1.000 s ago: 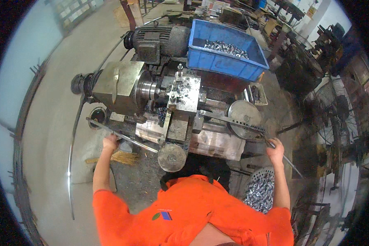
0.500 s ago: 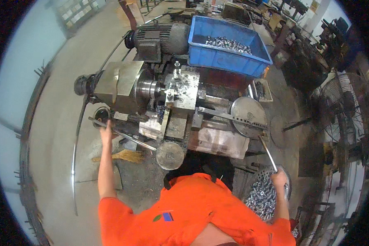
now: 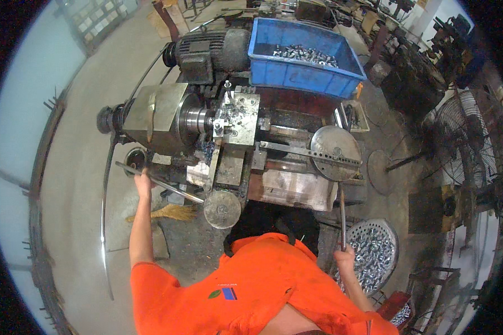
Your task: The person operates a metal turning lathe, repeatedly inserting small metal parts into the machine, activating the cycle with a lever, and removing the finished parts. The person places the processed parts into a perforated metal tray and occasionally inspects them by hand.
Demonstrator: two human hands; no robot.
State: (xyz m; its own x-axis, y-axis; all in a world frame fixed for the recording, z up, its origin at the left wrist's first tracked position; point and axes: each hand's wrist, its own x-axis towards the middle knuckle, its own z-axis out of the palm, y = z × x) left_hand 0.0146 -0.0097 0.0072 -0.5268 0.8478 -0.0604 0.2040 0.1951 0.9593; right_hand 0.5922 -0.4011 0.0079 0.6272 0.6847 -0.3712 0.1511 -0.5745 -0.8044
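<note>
My left hand is closed round a long metal lever, which slants down to a round handwheel at the front of a lathe. My right hand grips the lower end of another lever, standing nearly upright below a large metal disc. A perforated bar crosses that disc. Between both levers sits the lathe's tool block, strewn with dark chips, close against the chuck. Whether a workpiece is in the chuck is too small to tell.
A blue crate holding small metal parts stands behind the lathe, beside a motor. Right of my right hand is a perforated basket full of shiny parts. A straw broom lies on the floor; a fan stands far right.
My right hand has swung its lever leftward, from a slant to nearly upright. The tool block has shifted slightly left towards the chuck. My left hand keeps its grip.
</note>
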